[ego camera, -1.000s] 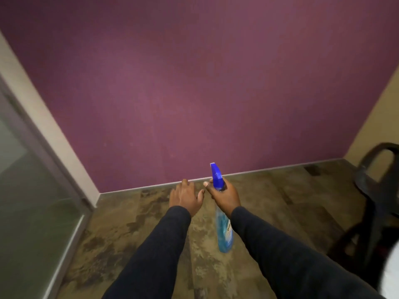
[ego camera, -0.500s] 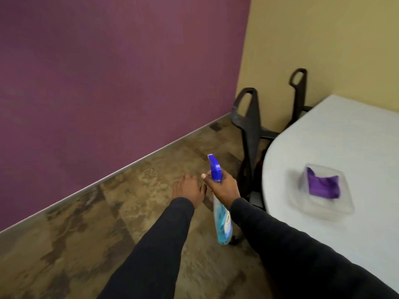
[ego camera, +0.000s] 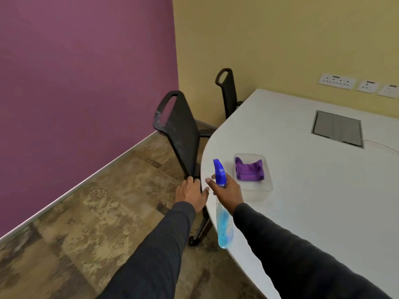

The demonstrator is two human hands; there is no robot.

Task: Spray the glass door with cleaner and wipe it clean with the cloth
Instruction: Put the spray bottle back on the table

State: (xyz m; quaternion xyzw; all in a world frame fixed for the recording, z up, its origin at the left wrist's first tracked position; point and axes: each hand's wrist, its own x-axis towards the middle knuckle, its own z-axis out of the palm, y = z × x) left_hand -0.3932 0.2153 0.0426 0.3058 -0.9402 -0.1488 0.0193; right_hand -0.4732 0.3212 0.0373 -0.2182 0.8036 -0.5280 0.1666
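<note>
My right hand (ego camera: 227, 190) grips the neck of a spray bottle (ego camera: 224, 227) with blue liquid and a blue trigger head, held upright over the edge of the white table (ego camera: 323, 190). Just beyond that hand, a purple cloth (ego camera: 249, 170) lies crumpled in a clear plastic tray (ego camera: 262, 189) on the table. My left hand (ego camera: 191, 194) hangs beside the right one, palm down, fingers loosely apart, holding nothing. The glass door is out of view.
A black chair (ego camera: 181, 130) stands tucked against the table's left edge, a second one (ego camera: 226, 89) behind it by the yellow wall. A purple wall runs along the left above patterned floor (ego camera: 86, 223). The table has a metal cable hatch (ego camera: 338, 131); sockets (ego camera: 336, 81) sit on the wall.
The view has swung right, away from the glass door and purple wall, bringing the table, tray and cloth closer. Both hands keep their pose, the right still holding the bottle.
</note>
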